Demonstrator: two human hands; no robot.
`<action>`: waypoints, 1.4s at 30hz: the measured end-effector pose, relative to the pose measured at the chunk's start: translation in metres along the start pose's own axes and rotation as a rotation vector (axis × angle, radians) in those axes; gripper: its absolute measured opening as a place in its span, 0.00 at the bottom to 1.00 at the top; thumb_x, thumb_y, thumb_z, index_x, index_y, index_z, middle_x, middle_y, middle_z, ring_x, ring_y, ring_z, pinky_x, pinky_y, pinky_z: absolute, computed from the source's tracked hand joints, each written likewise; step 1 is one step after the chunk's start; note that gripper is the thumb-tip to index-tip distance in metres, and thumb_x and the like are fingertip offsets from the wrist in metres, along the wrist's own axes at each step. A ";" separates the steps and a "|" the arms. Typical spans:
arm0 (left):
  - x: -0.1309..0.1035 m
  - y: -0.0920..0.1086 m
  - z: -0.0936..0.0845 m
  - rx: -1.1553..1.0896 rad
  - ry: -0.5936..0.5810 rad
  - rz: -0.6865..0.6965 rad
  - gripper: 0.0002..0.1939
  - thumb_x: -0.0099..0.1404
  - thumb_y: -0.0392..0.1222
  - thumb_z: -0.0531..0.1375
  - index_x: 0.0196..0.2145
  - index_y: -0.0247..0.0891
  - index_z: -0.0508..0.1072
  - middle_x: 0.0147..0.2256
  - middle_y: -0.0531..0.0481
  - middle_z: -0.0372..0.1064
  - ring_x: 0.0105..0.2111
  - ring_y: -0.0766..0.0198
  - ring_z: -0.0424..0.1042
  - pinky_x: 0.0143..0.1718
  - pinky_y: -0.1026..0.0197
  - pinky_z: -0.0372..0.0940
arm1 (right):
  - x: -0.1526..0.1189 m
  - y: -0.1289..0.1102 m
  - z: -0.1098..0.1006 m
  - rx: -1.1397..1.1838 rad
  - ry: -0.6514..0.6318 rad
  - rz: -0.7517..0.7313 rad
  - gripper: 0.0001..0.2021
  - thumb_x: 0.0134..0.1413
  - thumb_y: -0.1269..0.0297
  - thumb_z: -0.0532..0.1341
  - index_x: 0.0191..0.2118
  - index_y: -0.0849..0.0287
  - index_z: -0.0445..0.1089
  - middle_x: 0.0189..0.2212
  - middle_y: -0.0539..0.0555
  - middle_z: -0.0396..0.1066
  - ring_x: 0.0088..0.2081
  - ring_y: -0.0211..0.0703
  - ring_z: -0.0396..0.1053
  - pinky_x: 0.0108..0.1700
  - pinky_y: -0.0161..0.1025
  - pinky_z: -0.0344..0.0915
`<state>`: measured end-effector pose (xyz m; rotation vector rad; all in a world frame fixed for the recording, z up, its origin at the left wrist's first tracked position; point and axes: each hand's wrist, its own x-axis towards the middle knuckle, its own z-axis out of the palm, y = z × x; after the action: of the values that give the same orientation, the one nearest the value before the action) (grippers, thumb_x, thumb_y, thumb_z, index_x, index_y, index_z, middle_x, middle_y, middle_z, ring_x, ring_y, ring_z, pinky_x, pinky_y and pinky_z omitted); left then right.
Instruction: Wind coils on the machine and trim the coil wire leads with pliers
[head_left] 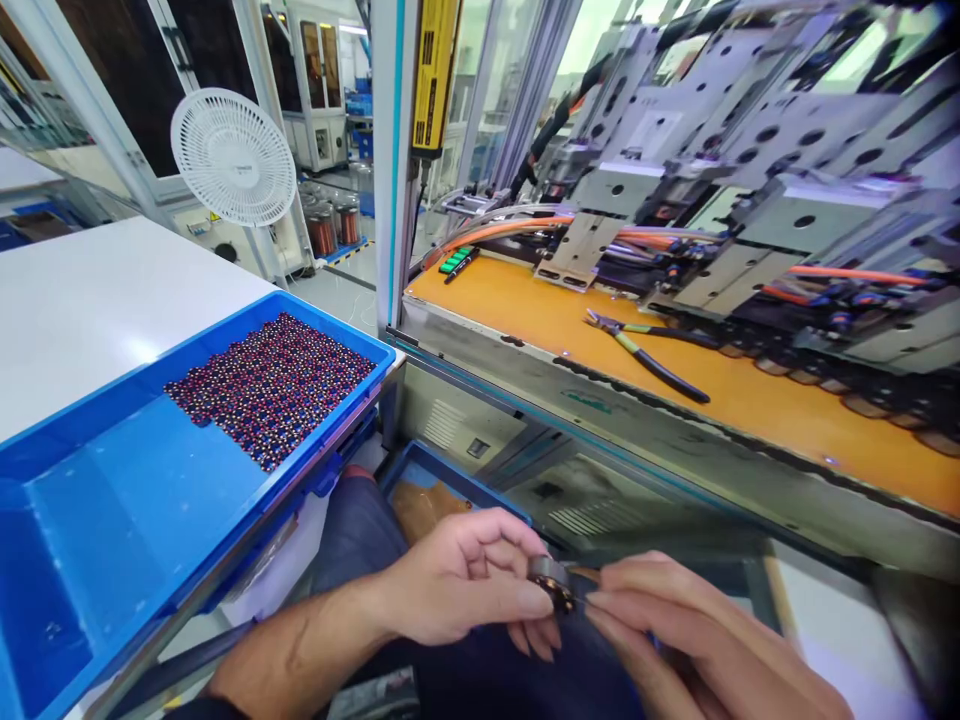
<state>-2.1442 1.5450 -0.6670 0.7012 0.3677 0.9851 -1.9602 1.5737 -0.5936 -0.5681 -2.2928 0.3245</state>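
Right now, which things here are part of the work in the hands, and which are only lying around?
In the work:
- left hand and right hand, both pinching a small dark ring-shaped part
- blue tray with a patch of small parts, close on the left

Lying about:
- pliers on the orange bench
- white fan
- green markers

Both hands worked low over the lap, hemmed in by the blue bin (225, 420) on the left and the machine's metal edge (600, 420) ahead. The near half of the bin lay bare, while its far end was filled with small coils (274, 385). On the orange deck (750, 400), pliers (649, 352) crossed the open strip, and fixtures with orange hoses (750, 230) crowded the space behind.
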 end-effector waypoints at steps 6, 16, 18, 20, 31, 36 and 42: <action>-0.009 0.004 0.009 0.129 0.118 0.205 0.17 0.57 0.35 0.71 0.40 0.37 0.69 0.38 0.50 0.74 0.29 0.70 0.77 0.29 0.71 0.71 | 0.002 -0.003 0.000 0.029 0.027 0.116 0.05 0.62 0.75 0.58 0.38 0.59 0.69 0.26 0.49 0.72 0.27 0.31 0.71 0.30 0.26 0.69; -0.002 0.011 0.015 0.382 0.299 0.498 0.15 0.55 0.28 0.70 0.38 0.43 0.76 0.37 0.54 0.74 0.41 0.63 0.79 0.45 0.62 0.75 | -0.004 -0.010 0.014 0.226 0.270 0.318 0.05 0.59 0.77 0.60 0.32 0.62 0.70 0.26 0.51 0.70 0.28 0.32 0.67 0.32 0.29 0.65; -0.001 0.011 0.015 0.443 0.303 0.505 0.16 0.56 0.29 0.70 0.40 0.44 0.79 0.41 0.52 0.74 0.43 0.61 0.80 0.46 0.62 0.75 | -0.004 -0.013 0.016 0.352 0.289 0.464 0.07 0.60 0.73 0.61 0.30 0.61 0.69 0.25 0.49 0.68 0.28 0.31 0.65 0.31 0.29 0.63; -0.001 0.012 0.013 0.479 0.288 0.496 0.15 0.56 0.29 0.70 0.39 0.45 0.80 0.45 0.51 0.74 0.44 0.61 0.79 0.46 0.64 0.75 | -0.004 -0.016 0.016 0.564 0.222 0.648 0.10 0.59 0.69 0.62 0.26 0.61 0.68 0.23 0.48 0.66 0.26 0.30 0.63 0.29 0.28 0.61; 0.006 0.005 0.010 0.333 0.239 0.495 0.10 0.55 0.37 0.72 0.36 0.44 0.80 0.43 0.52 0.79 0.52 0.55 0.76 0.53 0.59 0.72 | -0.011 -0.009 0.023 1.209 -0.002 1.018 0.19 0.50 0.51 0.69 0.31 0.62 0.67 0.20 0.45 0.64 0.20 0.30 0.63 0.24 0.29 0.61; 0.011 0.005 0.019 0.319 0.278 0.479 0.09 0.54 0.38 0.73 0.34 0.45 0.81 0.41 0.53 0.81 0.51 0.56 0.77 0.51 0.58 0.73 | -0.016 -0.007 0.036 1.271 0.050 0.825 0.15 0.57 0.55 0.65 0.41 0.64 0.71 0.22 0.46 0.66 0.23 0.30 0.65 0.27 0.29 0.66; 0.018 0.009 0.008 0.112 0.440 0.282 0.06 0.59 0.48 0.69 0.34 0.46 0.82 0.44 0.50 0.81 0.49 0.56 0.78 0.48 0.58 0.74 | -0.020 0.005 0.038 0.583 0.389 0.362 0.10 0.57 0.66 0.65 0.45 0.61 0.72 0.34 0.54 0.73 0.31 0.37 0.72 0.31 0.33 0.71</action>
<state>-2.1358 1.5605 -0.6546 0.6441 0.7262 1.4002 -1.9730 1.5661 -0.6342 -0.6647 -1.6083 0.9311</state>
